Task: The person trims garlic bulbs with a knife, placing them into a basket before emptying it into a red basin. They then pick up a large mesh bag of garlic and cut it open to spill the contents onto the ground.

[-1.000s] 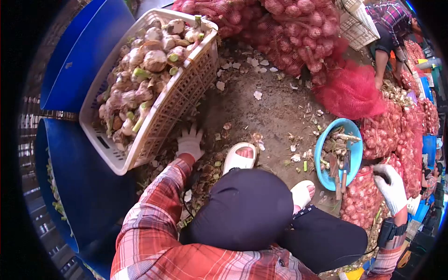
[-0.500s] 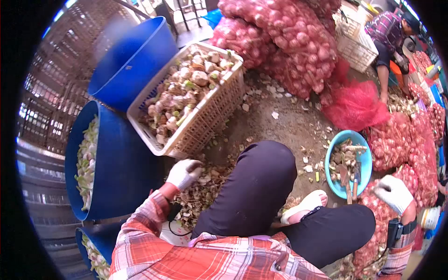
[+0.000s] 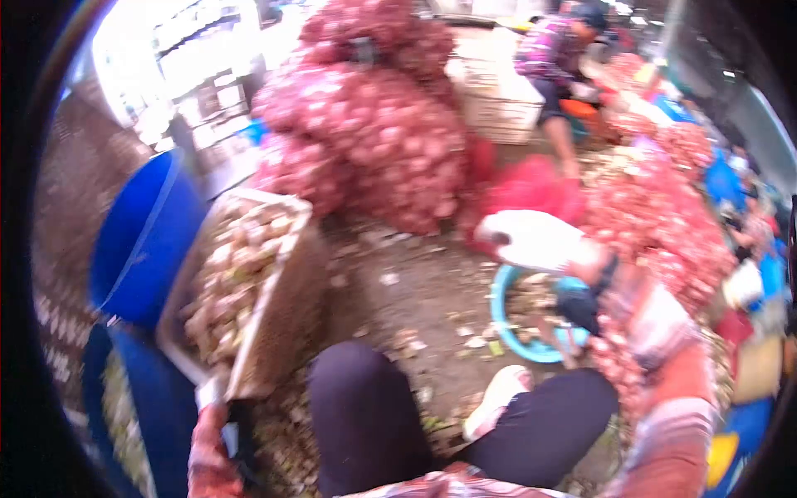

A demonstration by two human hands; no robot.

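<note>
My left hand (image 3: 210, 393), in a white glove, is at the near corner of a white plastic crate (image 3: 271, 309) piled with garlic bulbs (image 3: 241, 270). It seems to touch the rim, but its fingers are hidden and blurred. My right hand (image 3: 531, 236), also gloved, stretches forward above the far edge of a turquoise basin (image 3: 501, 309), close to a red net bag (image 3: 531, 189). Motion smears its fingers, and nothing can be made out in it. Scraps lie in the basin, with a tool handle (image 3: 569, 352) at its near edge.
Full red net sacks (image 3: 374, 133) are stacked ahead, and more garlic (image 3: 656, 216) lies to the right. Blue barrels (image 3: 141, 241) stand at left. Peelings litter the floor (image 3: 374, 286). Another person (image 3: 552, 62) bends over at the back right.
The view has swung to the right. My right hand has moved forward and inward over the basin from its right side. My left hand has come to the crate's near corner.
</note>
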